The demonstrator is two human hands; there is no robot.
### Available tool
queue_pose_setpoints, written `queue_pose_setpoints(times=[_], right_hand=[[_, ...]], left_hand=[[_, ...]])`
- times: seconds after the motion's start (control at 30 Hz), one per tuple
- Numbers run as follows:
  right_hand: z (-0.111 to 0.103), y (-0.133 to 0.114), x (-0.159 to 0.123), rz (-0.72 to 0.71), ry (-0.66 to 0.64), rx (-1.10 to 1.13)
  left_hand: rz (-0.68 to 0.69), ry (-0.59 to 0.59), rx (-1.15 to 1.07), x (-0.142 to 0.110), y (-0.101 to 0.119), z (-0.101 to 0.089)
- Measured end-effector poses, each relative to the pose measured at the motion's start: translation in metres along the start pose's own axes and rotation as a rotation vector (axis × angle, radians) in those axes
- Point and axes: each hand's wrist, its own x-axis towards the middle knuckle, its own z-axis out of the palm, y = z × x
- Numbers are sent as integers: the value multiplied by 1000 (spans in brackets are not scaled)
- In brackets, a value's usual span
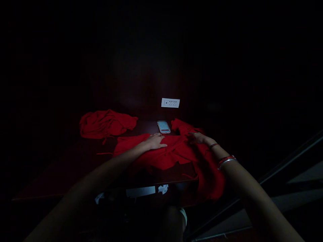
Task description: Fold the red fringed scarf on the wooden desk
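A red garment (171, 156) lies spread on a dark table, and its right part hangs over the front edge. My left hand (155, 141) rests flat on its upper middle, fingers stretched out and thumb apart. Farther right, my right hand (199, 137) is at the cloth with its fingers extended; shadow blurs the fingertips. Neither hand grips anything that I can see. Thin red strings stick out from the cloth at its left side and near the front edge.
A second red cloth (106, 124) lies bunched at the back left. Behind the garment lies a lit phone (164, 127), below a white socket panel (170, 103) on the wall. The dark table (63, 174) ends at a front edge; pale objects show beneath. Surroundings are very dark.
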Motion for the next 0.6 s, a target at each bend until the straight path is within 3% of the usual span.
queue_pose_setpoints(times=[0.1, 0.2, 0.3, 0.37, 0.5, 0.6], right_hand=[[2, 6, -4, 30, -46, 2], [5, 12, -9, 53, -55, 13], [10, 12, -10, 49, -29, 46], [12, 4, -7, -18, 56, 100], [9, -30, 11, -245, 294, 273], [0, -65, 30, -368, 278, 500]], left_hand=[[46, 11, -15, 24, 43, 13], [20, -3, -43, 42, 55, 15], [13, 15, -88, 50, 37, 3], [6, 37, -164, 49, 15, -11], [-13, 62, -443, 29, -28, -36], [-43, 69, -589, 5, -47, -49]])
